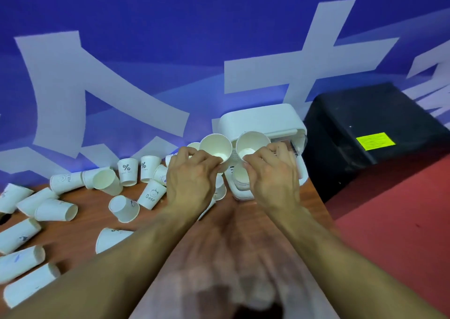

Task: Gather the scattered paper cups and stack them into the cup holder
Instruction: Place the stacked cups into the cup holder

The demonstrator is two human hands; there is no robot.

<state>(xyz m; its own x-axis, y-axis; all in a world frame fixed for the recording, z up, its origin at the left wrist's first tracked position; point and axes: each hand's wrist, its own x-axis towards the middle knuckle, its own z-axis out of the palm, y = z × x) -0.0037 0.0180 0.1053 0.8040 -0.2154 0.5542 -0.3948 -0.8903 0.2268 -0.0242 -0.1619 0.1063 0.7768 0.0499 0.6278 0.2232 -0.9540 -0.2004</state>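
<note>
You are at a brown wooden table (80,231) with a smooth top, and its far edge meets a big blue banner (170,26) with pale, fat letters on it. To your right the floor (401,221) is red, and a black box (372,133) with a yellow sticker (375,141) sits there. The white cup holder (263,120) stands at the back of the table, just past your hands; it is smooth plastic with round corners, and a clear flap hangs at its right side. Your left hand (192,175) is closed around a white paper cup (216,148), tipped so you can see down into it. Your right hand (272,172) is closed around a second paper cup (252,145), tipped the same way, right in front of the holder. The two cups are side by side, very near each other. More round cup rims (239,175) show low in the holder between your hands, but your right hand covers most of them. Many scattered cups (56,210) lie on their sides across the left of the table, and a few stand rim down, like the one with a percent sign (127,171) and the one that says Bear (152,194). Some cups on the left edge are cut off. The table near your body looks blurry.
</note>
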